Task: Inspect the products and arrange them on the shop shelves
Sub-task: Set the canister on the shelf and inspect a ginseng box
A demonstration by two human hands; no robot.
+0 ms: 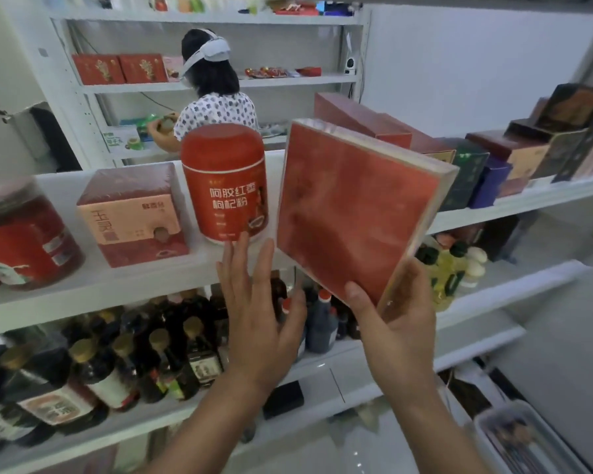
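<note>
A flat red box (356, 213) is held up in front of the middle shelf (124, 285), so the inspecting step seems to be in hand; the box is tilted, with its lower corner kept in the right hand (396, 316); the thumb is laid on the red face and the other fingers are curled behind the edge, so this hand is clamped on the box. The left hand (257, 299) is spread with straight fingers, apart from the box and holding nothing; its fingertips are just below the red canister (225, 181), but whether they touch it cannot be told. The canister is standing upright on the shelf, beside a pink carton (134, 213). For the next move, a free place on the shelf is probably needed; the box should be set down beside the canister without pushing it over.
</note>
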